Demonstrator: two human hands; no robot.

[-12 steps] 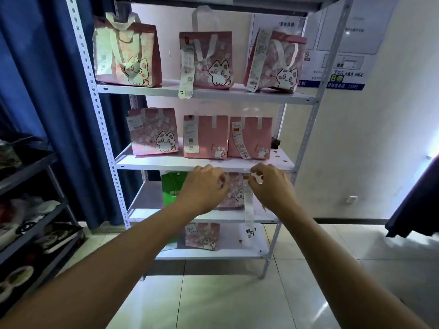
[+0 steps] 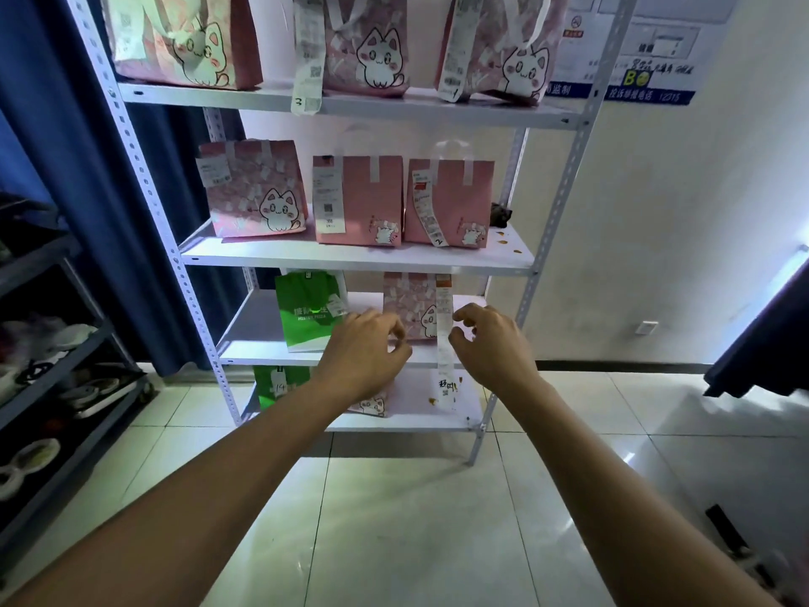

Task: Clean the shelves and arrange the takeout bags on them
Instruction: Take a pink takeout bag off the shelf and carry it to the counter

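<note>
The step in hand seems to be arranging the pink cat bag (image 2: 411, 306) on the third shelf (image 2: 254, 330), beside the green bag (image 2: 306, 311). The left hand (image 2: 365, 350) and right hand (image 2: 490, 343) hover just before it, fingers half curled, holding nothing. Next, both hands must probably close on its sides, clear of the long receipt (image 2: 444, 339).

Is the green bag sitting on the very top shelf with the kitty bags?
No, the green bag stands two shelves lower, beside a pink cat bag, just behind the left hand.
</note>
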